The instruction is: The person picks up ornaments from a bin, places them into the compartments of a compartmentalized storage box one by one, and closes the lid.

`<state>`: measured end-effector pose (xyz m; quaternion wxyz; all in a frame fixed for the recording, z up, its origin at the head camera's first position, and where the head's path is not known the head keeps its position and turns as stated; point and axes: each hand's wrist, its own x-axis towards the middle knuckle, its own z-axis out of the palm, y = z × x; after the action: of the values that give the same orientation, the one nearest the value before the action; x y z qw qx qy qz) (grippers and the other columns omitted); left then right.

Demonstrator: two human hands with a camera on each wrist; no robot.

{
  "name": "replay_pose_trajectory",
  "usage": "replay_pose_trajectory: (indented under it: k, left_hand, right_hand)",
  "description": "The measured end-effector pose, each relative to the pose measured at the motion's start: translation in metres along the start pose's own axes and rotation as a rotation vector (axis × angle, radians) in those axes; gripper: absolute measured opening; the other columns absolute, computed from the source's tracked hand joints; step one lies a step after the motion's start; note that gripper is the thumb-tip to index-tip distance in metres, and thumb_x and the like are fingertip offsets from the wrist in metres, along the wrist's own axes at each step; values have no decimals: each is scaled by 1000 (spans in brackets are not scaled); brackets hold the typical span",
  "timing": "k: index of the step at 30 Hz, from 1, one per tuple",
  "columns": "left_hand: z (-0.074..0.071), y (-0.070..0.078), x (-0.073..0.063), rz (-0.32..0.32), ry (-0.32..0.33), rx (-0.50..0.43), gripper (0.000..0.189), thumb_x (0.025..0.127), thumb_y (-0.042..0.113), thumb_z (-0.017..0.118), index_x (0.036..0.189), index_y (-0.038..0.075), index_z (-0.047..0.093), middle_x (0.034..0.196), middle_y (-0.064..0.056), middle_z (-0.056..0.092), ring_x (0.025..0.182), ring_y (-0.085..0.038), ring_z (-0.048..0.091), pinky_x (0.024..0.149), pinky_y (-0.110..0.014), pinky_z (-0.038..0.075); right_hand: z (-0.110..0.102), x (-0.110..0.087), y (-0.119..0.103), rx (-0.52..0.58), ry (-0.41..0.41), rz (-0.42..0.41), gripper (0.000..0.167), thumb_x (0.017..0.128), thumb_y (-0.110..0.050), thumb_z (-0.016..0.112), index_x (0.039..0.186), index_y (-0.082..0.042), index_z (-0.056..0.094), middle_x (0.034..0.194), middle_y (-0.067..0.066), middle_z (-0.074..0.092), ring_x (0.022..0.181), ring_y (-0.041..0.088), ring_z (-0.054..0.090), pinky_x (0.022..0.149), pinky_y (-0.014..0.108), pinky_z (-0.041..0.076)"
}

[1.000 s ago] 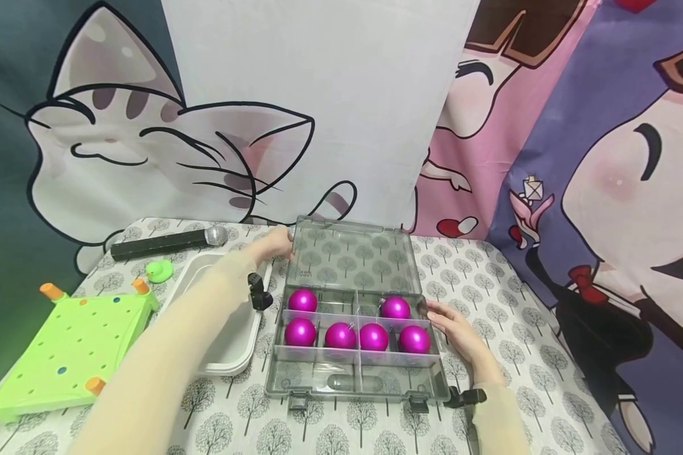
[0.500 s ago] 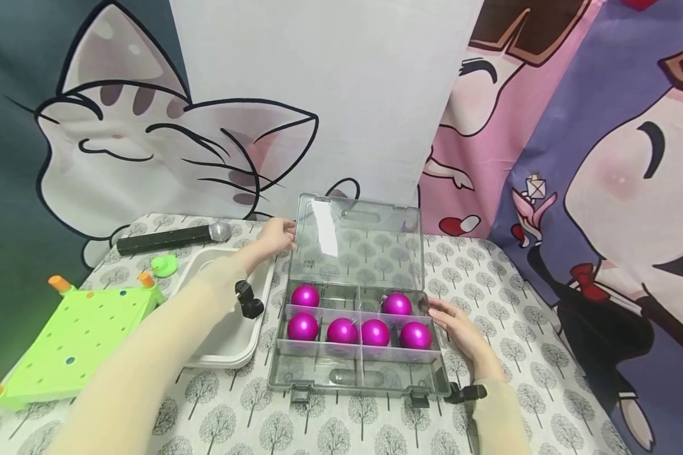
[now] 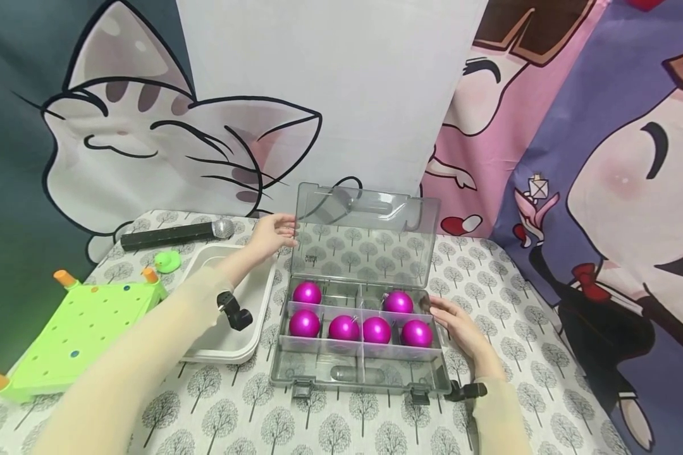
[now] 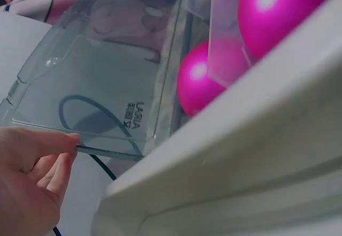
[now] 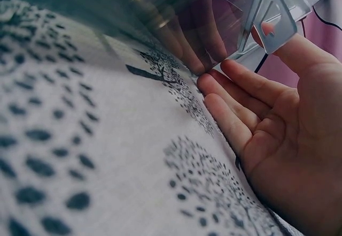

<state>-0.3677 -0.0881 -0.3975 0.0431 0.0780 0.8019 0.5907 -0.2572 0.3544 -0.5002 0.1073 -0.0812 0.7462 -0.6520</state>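
In the head view a clear grey compartment box [image 3: 398, 373] lies with its hinged lid [image 3: 364, 253] tilted up at the back. Several shiny magenta ball ornaments [image 3: 344, 328] sit in its back and middle rows. My left hand [image 3: 269, 237] holds the lid's left edge with its fingertips; in the left wrist view that hand [image 4: 32, 172] meets the lid's edge. My right hand [image 3: 455, 325] rests with fairly straight fingers against the box's right side. The right wrist view shows this hand [image 5: 288, 107] with fingertips at the wall and the thumb partly behind a clear plastic piece.
A white tray [image 3: 264, 303] stands left of the box, under my left forearm. Farther left are a green pegged board [image 3: 91, 328] with orange legs, a green toy duck [image 3: 167, 261] and a black microphone [image 3: 171, 235]. Printed cloths [image 3: 341, 95] hang behind the table.
The lid has swung up from lying far back to a steeper tilt. My left hand has risen slightly with it. The right hand stays at the box's side, and the head view shifts slightly.
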Motion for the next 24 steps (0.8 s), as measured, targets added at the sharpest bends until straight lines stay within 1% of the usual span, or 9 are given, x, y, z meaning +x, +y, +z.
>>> replay_pose_trajectory:
  k: [2,5,9,14,18,24]
  left_hand:
    - [-1,2,-4,7,8,-22,60,84,-10,66,140,-8,43,136,-28,53,123,-39,56,100,-34,52]
    - [-3,4,-10,14,12,-28,54,87,-5,65,138,-8,45,134,-28,55,121,-40,58,102,-36,51]
    - [-6,4,-17,33,10,-4,50,89,1,65,136,-6,48,132,-26,57,119,-39,59,105,-41,48]
    - [-9,5,-27,87,5,47,44,91,8,66,131,-5,54,129,-24,61,115,-37,62,101,-41,51]
    - [-11,7,-35,120,-15,64,39,91,8,66,126,-5,58,125,-24,63,112,-37,64,98,-40,53]
    - [-13,6,-50,140,-39,82,34,92,10,65,121,-6,60,123,-24,65,115,-37,63,103,-44,50]
  right_hand:
    - [1,0,-1,-1,3,3,52,100,-7,45,141,19,28,113,-22,63,108,-7,57,95,9,43]
    - [1,0,-1,9,8,5,52,100,-7,45,141,20,27,113,-21,62,109,-7,57,96,8,43]
    - [1,0,0,32,10,-2,53,100,-6,47,141,20,27,115,-19,63,109,-6,58,96,9,44]
    - [0,-1,1,45,0,-12,53,99,-6,47,141,20,27,117,-18,64,110,-4,59,97,10,44]
    - [0,-1,1,39,-4,-17,52,99,-6,47,141,20,28,117,-19,64,110,-4,59,96,10,44]
    - [0,-1,-1,22,0,-13,51,100,-7,46,141,19,29,116,-20,64,111,-5,58,96,10,44]
